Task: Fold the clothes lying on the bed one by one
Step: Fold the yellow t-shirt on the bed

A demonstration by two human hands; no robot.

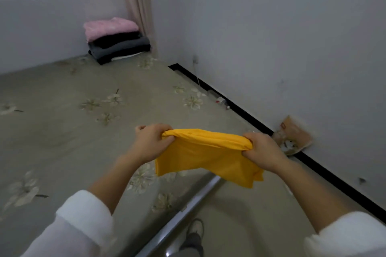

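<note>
Yellow garment (205,158) spans crosswise between left hand (151,144) and right hand (264,150).

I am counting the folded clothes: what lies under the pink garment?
Black and grey folded clothes lie under the pink garment, a white edge lowest. The piece count is covered.

Yellow garment (205,156): held in the air over the bed's (62,131) near right edge, top hem bunched, gripped by left hand (151,142) and right hand (264,150). Folded stack (117,40), pink on top: bed's far right corner. Paper bag (294,136): against wall.
</note>
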